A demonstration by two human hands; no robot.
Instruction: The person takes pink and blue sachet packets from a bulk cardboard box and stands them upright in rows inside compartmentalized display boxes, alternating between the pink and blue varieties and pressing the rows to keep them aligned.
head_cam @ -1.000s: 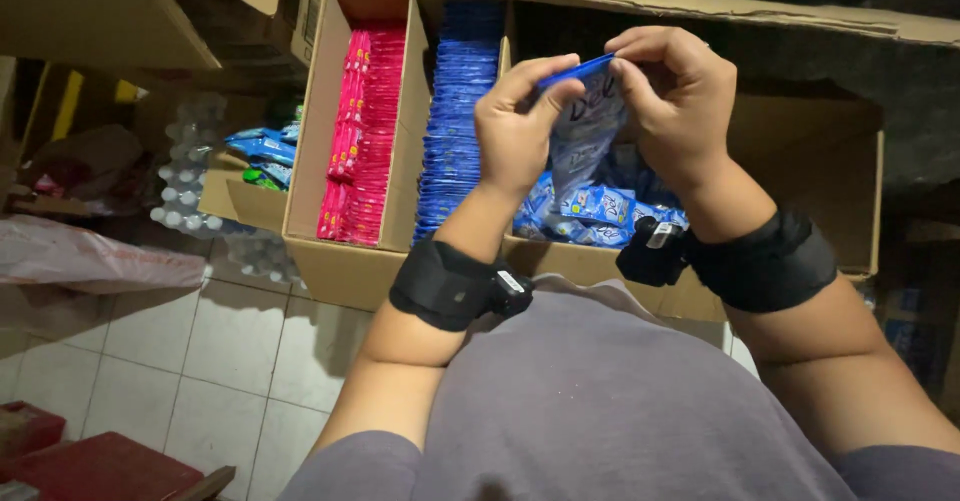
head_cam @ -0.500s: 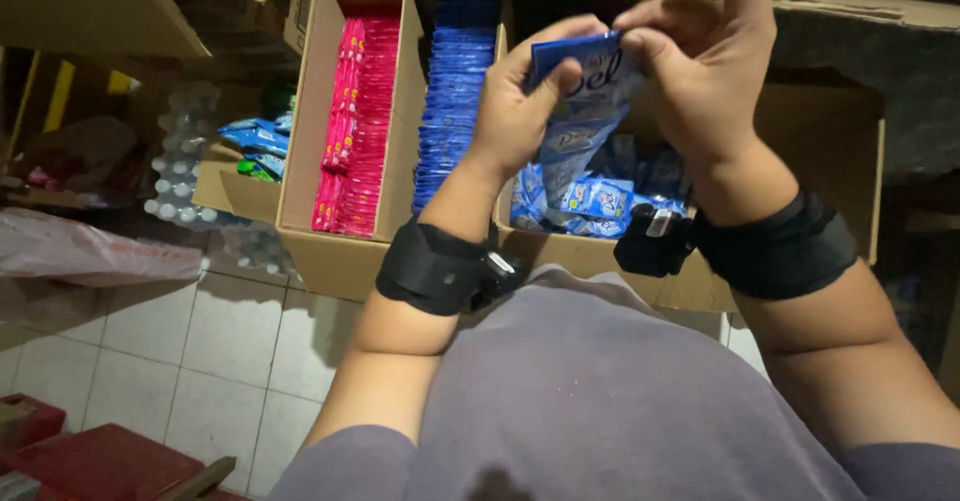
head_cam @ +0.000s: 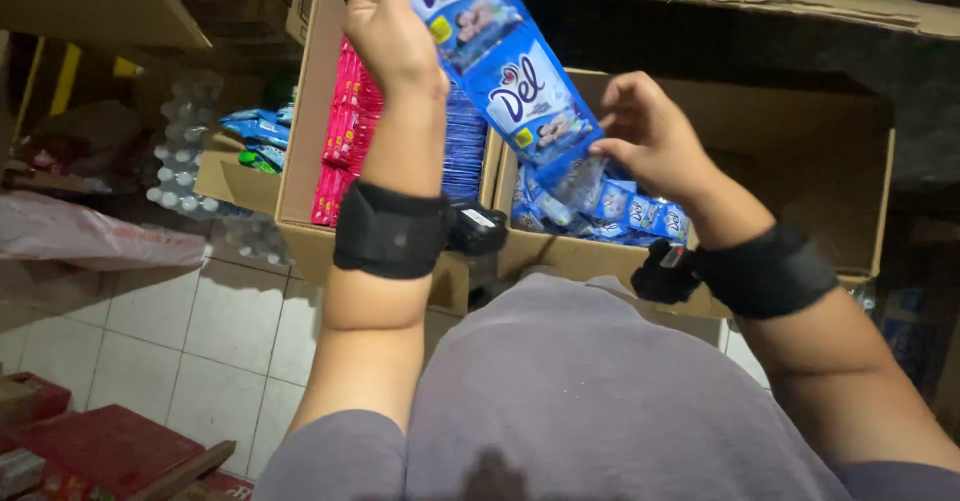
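Left hand [head_cam: 395, 31] raised high, closed around the upper end of a strip of blue sachets [head_cam: 505, 71]; the strip runs from this grip down and to the right, slanting toward the right hand. Below and to the left of the left hand: an open cardboard box [head_cam: 300, 161] holding a row of pink sachets [head_cam: 340, 136], with a row of dark blue sachets [head_cam: 465, 146] directly under the left wrist, partly hidden by the forearm and its black wrist strap [head_cam: 390, 229]. Further left of that hand, near the tiled floor [head_cam: 180, 331], a smaller carton with blue packets [head_cam: 250, 126] and a pack of clear bottles [head_cam: 180, 161]. Right hand [head_cam: 650, 141] sits lower, fingers bent and pinching the strip's lower part at its right edge. Just beneath the right hand, 1 loose heap of blue sachets [head_cam: 610, 216] lies in a second cardboard box [head_cam: 860, 191], where the strip's tail ends. Black band [head_cam: 765, 271] on the right wrist.
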